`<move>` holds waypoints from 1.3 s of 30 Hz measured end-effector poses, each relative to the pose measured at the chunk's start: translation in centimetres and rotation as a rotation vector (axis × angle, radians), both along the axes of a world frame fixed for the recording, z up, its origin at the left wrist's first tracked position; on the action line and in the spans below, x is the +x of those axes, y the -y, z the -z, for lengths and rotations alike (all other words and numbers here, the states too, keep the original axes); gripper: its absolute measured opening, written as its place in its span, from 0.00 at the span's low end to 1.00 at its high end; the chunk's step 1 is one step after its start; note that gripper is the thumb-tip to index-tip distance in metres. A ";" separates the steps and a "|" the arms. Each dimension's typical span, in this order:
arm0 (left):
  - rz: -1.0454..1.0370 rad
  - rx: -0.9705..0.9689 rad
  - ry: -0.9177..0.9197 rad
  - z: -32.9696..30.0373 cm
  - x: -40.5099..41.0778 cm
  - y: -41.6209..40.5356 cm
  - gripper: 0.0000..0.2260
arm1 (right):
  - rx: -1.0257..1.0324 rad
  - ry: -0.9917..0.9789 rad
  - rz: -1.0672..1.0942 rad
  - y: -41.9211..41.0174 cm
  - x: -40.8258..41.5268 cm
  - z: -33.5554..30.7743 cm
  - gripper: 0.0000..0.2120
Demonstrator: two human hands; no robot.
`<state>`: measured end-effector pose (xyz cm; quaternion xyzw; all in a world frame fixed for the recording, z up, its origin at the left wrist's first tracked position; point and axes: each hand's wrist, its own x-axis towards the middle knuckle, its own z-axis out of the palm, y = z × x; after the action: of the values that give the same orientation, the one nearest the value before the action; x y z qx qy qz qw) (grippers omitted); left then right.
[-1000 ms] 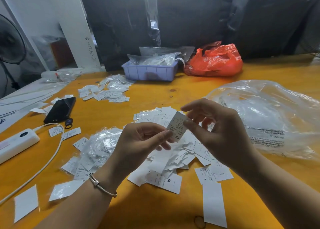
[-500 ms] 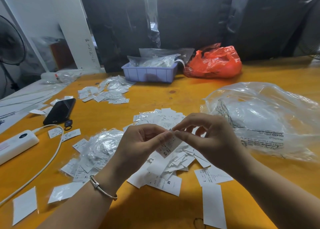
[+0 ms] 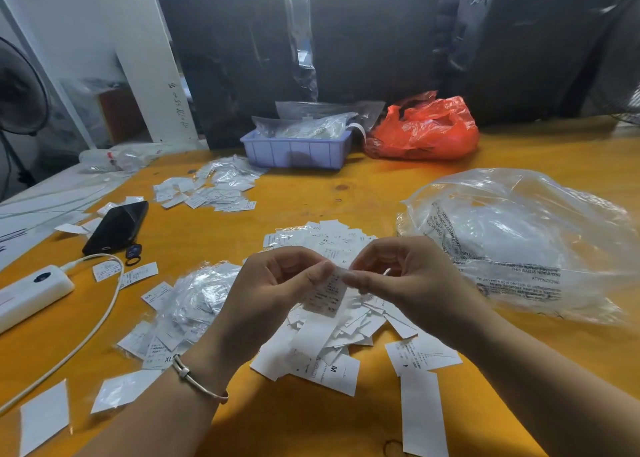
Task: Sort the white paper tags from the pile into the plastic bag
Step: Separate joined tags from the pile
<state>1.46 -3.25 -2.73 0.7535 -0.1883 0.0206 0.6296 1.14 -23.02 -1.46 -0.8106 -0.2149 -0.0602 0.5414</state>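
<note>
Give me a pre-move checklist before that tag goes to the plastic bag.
1. Tag held: ok. The left hand and right hand both pinch the top edge of one white tag.
2. Only one tag in the pinch: cannot tell; the fingers hide its top.
3. Tag free of the pile: ok; it hangs above the heap.
4. Plastic bag within reach: ok; it lies on the table just right of the right hand.
5. Bag mouth open and facing the hands: cannot tell; no opening is visible.
6. Path to the bag: ok; only bare table lies between.
</note>
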 end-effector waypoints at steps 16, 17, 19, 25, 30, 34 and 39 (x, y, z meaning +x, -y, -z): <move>0.047 0.064 0.095 0.4 0.1 -0.4 0.05 | 0.090 -0.045 0.007 -0.1 0.2 0.5 0.08; 0.042 0.052 0.088 0.4 0.2 -0.4 0.06 | 0.095 -0.044 0.006 -0.1 0.2 0.5 0.08; 0.052 0.033 0.065 0.3 0.3 -0.5 0.10 | 0.123 -0.036 0.005 -0.3 0.2 0.6 0.08; 0.092 0.105 0.055 0.2 0.4 -0.9 0.08 | 0.135 0.034 0.013 -0.7 0.2 1.2 0.08; -0.002 0.098 0.056 -0.1 0.6 -1.1 0.05 | 0.102 0.042 0.048 -0.6 0.4 1.2 0.09; -0.219 0.169 0.035 -0.6 1.8 -3.1 0.06 | -0.261 0.215 0.344 1.3 1.3 0.7 0.11; -0.617 0.520 -0.031 -0.4 3.8 -7.2 0.08 | -0.768 0.151 0.823 6.0 3.5 -0.6 0.04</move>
<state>5.26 3.95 -2.37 0.9089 0.0575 0.1489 0.3852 4.64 -29.03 -0.89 -0.9597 0.0740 -0.2417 0.1226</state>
